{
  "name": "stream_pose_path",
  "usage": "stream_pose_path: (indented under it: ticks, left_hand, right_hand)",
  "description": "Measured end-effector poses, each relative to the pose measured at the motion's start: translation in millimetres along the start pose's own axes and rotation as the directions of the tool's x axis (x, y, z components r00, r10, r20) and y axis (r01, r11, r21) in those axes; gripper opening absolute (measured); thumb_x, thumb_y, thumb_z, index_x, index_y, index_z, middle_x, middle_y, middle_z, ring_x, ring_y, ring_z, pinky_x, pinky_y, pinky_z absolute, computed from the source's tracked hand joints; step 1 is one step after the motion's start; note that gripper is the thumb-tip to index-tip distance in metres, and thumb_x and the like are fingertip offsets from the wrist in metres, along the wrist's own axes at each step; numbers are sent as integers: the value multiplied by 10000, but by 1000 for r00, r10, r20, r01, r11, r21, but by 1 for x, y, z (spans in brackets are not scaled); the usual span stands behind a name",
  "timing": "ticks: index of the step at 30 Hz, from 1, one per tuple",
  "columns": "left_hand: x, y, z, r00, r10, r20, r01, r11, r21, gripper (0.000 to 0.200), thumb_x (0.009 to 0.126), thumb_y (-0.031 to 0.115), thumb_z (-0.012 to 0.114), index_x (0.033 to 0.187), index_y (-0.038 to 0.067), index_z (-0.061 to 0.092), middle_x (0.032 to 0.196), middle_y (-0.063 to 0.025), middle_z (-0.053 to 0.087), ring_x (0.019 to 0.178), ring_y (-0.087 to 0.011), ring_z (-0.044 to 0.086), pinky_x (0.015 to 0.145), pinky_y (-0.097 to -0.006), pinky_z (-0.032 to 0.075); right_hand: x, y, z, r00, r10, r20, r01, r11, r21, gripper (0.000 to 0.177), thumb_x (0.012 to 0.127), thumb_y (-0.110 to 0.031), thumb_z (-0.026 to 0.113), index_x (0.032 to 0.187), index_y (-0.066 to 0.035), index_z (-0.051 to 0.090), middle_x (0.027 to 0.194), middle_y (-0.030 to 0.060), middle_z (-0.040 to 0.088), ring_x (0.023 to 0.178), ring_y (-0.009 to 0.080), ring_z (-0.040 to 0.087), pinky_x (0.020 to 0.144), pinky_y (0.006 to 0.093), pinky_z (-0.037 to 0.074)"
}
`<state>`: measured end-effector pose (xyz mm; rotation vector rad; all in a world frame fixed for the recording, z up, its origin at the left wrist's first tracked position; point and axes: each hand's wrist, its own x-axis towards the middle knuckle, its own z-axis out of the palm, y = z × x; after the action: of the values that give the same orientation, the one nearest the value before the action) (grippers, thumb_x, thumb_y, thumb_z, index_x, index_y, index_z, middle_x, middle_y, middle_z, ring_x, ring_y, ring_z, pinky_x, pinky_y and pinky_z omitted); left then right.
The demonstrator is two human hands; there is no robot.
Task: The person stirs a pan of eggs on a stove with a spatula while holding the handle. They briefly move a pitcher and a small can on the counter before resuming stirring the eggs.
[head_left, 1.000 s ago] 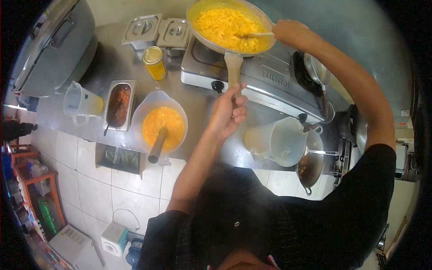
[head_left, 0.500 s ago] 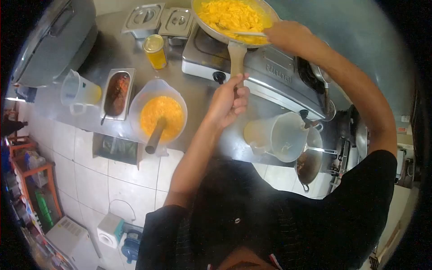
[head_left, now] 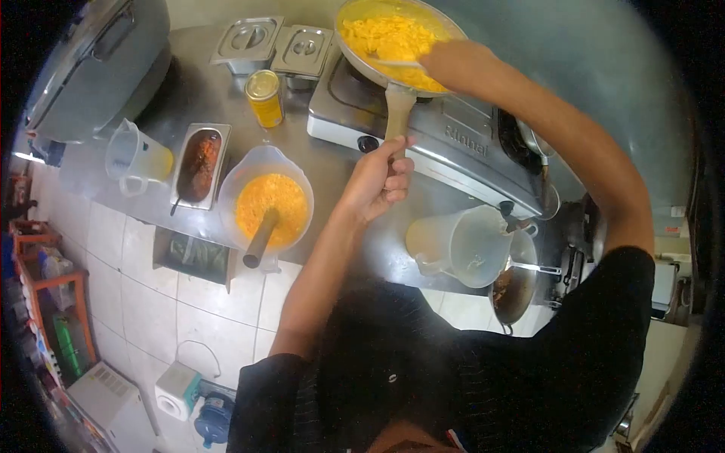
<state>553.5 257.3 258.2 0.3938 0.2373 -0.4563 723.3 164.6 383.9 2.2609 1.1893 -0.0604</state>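
Observation:
My left hand [head_left: 380, 181] is closed around the end of the beige handle of a frying pan [head_left: 356, 63], which sits on the left side of a gas stove [head_left: 461, 136]. Soft yellow scrambled eggs [head_left: 389, 38] fill much of the pan. Over its right rim, my right hand [head_left: 459, 66] grips a pale-handled utensil [head_left: 399, 63] whose far end lies in the eggs; its head is hidden there. Left of my left forearm stands a translucent jug of orange-yellow mixture [head_left: 272, 200], a dark tubular handle [head_left: 262, 238] sticking out of it.
A yellow can [head_left: 264, 98], a metal tray of red sauce [head_left: 200, 166] and a smaller jug [head_left: 137, 157] stand on the left of the steel counter [head_left: 211, 83]. Two lidded metal pans [head_left: 247, 41] are behind. A tilted jug [head_left: 461, 245] and a wok [head_left: 515, 291] are at right.
My right hand has moved left over the pan with the utensil, and the eggs have shifted. My left hand keeps its hold on the handle. The whole view has tilted slightly.

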Motion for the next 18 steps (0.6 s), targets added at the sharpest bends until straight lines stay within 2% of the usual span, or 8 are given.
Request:
stream_pose_path:
  ticks: [1,4,7,10,13,16,18]
  left_hand:
    - [0,0,0,1000,1,-4,-1,1000,-7,270,920,277,437,1112,88,450,621,59,368,436,-25,284,362,-187,223]
    - [0,1,1,1000,-7,-20,7,1000,-10,265,923,279,435,1111,93,455,617,64,362,425,-19,272,353,-181,210]
    - [5,6,4,999,-29,-30,29,999,28,247,928,285,437,1100,110,471,613,73,352,405,-9,253,337,-172,194]
    - [17,13,2,999,-28,-17,29,997,68,239,929,286,437,1089,113,472,613,76,352,406,-8,249,339,-171,192]
    - [25,18,6,999,-11,-31,13,997,75,222,927,281,442,1075,119,483,610,77,353,407,-7,250,338,-169,190]
    - [27,15,4,1000,2,-18,-1,999,39,220,926,279,444,1070,120,490,608,78,354,410,-6,252,341,-170,186]
    - [27,15,0,1000,7,7,-7,1000,29,236,918,277,444,1068,96,471,623,62,367,436,-16,271,356,-176,202]
  right_hand:
    - [-16,3,-1,1000,-17,12,17,1000,4,209,794,-148,490,886,-42,645,815,173,639,774,339,630,660,436,505]
    - [-23,33,6,981,105,160,-95,993,-73,187,789,-124,501,881,-40,642,812,169,638,785,335,627,671,433,503]
    - [16,75,38,978,188,92,-179,979,-98,209,793,-114,497,891,-25,658,865,179,650,797,328,645,674,427,521]
    - [63,89,46,974,224,-20,-224,974,-21,210,788,-111,499,895,-22,656,881,185,647,815,329,642,682,427,519]
    - [82,76,51,990,111,-89,-111,994,9,214,794,-113,493,901,-23,654,908,180,646,835,329,638,690,425,517]
    - [40,34,24,995,93,21,-93,996,-7,225,807,-121,478,910,-22,653,930,170,646,852,330,635,701,423,516]
    - [3,32,14,996,48,76,-49,999,13,203,796,-152,526,914,-27,633,906,177,632,837,342,621,694,431,501]
